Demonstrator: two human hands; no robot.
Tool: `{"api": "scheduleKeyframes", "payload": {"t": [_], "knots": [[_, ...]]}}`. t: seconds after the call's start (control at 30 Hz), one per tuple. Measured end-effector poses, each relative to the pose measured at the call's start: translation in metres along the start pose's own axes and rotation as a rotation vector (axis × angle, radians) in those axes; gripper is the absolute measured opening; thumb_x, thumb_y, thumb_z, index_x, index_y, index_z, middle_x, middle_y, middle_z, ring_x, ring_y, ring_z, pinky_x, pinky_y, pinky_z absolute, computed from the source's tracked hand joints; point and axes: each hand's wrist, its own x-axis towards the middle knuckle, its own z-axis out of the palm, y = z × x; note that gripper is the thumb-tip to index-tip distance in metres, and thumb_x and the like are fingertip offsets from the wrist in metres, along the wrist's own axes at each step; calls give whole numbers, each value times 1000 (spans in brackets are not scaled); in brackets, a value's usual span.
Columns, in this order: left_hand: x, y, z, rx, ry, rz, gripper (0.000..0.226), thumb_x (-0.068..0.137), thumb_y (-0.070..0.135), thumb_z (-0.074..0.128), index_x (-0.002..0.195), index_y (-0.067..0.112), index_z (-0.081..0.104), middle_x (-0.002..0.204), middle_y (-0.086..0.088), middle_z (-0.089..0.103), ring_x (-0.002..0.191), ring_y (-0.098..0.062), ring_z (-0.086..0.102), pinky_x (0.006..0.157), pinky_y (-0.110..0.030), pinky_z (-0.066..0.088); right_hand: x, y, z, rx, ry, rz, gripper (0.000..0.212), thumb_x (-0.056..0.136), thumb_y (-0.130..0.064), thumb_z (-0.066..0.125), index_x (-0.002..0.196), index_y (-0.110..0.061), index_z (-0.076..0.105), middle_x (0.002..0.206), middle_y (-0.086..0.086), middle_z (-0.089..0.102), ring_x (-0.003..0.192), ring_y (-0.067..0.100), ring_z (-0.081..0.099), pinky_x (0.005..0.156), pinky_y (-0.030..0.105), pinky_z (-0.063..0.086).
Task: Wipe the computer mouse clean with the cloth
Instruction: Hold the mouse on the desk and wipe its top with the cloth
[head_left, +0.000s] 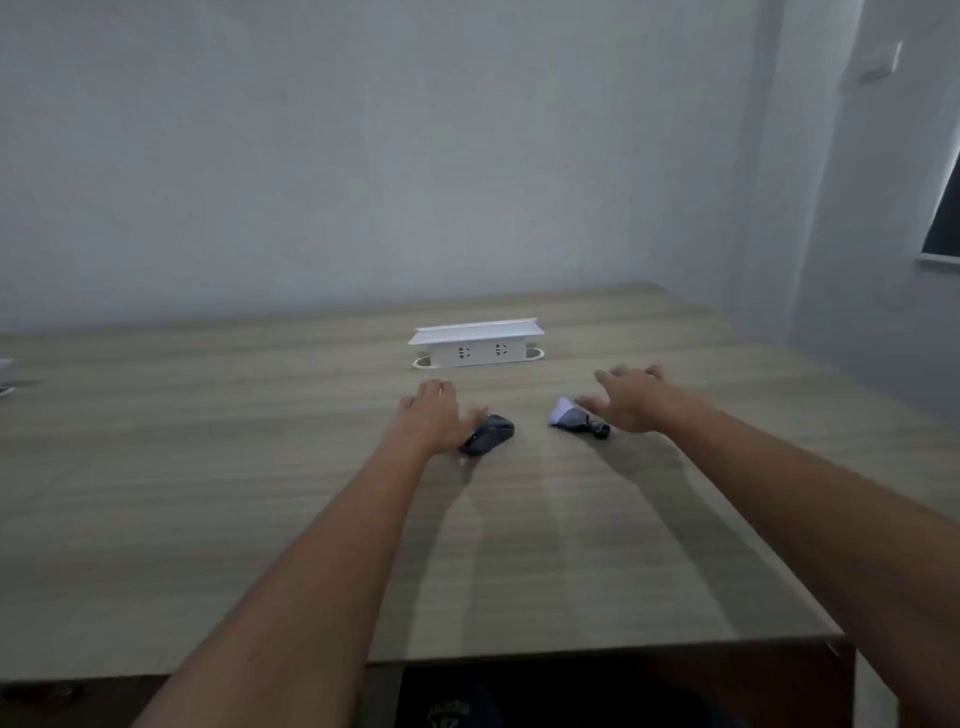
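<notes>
A dark computer mouse (491, 434) lies on the wooden table (260, 493), near the middle. My left hand (434, 413) hovers just left of it with fingers spread, its thumb close to or touching the mouse's top. A crumpled cloth (571, 415), white at one end and dark grey at the other, lies to the right of the mouse. My right hand (631, 397) is open, palm down, right beside the cloth and partly over its right end. Neither hand holds anything.
A white pop-up socket box (478, 345) stands on the table behind the mouse and cloth. Some flat items (8, 382) lie at the far left edge. The table's near edge (597, 652) runs across the bottom; a wall stands behind.
</notes>
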Motion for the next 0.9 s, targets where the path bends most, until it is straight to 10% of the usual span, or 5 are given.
{"api": "scheduleKeyframes", "payload": {"t": [0.27, 0.9], "knots": [[0, 0, 28, -13, -12, 25, 76, 85, 75, 45, 121, 9, 54, 130, -10, 53, 117, -30, 55, 98, -43, 43, -13, 8, 34, -27, 88, -77, 53, 99, -56, 34, 104, -17, 68, 119, 8, 60, 114, 26, 56, 99, 42, 30], [16, -25, 37, -269, -1, 26, 57, 74, 58, 76, 91, 4, 72, 84, -11, 65, 76, -25, 59, 57, -30, 38, 9, 0, 25, 557, 86, -51, 28, 87, -24, 70, 77, 2, 70, 78, 17, 74, 72, 28, 65, 63, 30, 44]]}}
